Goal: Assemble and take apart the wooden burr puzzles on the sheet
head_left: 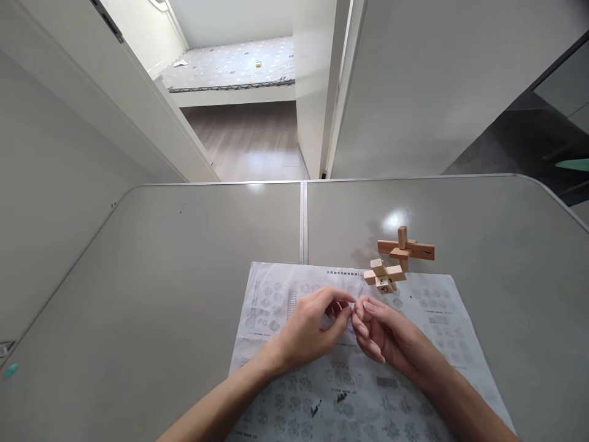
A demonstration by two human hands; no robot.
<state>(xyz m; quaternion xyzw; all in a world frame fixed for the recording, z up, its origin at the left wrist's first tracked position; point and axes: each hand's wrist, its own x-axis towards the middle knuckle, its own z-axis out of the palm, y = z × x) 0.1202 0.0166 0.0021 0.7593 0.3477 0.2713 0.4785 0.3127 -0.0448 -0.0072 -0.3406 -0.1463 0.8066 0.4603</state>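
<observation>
My left hand [317, 324] reaches in over the printed sheet [294, 393], its thumb and forefinger pinched where they meet the fingertips of the other hand. Curled with the palm turned partly up, my right hand [391, 337] has its thumb resting on the forefinger. Its palm shows nothing in it. Whatever may lie between the touching fingertips is too small or hidden to name. Just beyond stands a pale wooden interlocking puzzle [384, 275] with dark marks, at the sheet's upper edge. Behind it is a browner wooden cross-shaped puzzle [405, 248] with longer bars.
The grey tabletop [184, 294] has a metal seam [304, 221] down its middle. Past its far edge, a doorway shows a wooden floor [253, 141] and a bed [230, 64] with a small wooden piece [258, 64] on it. White walls flank the table.
</observation>
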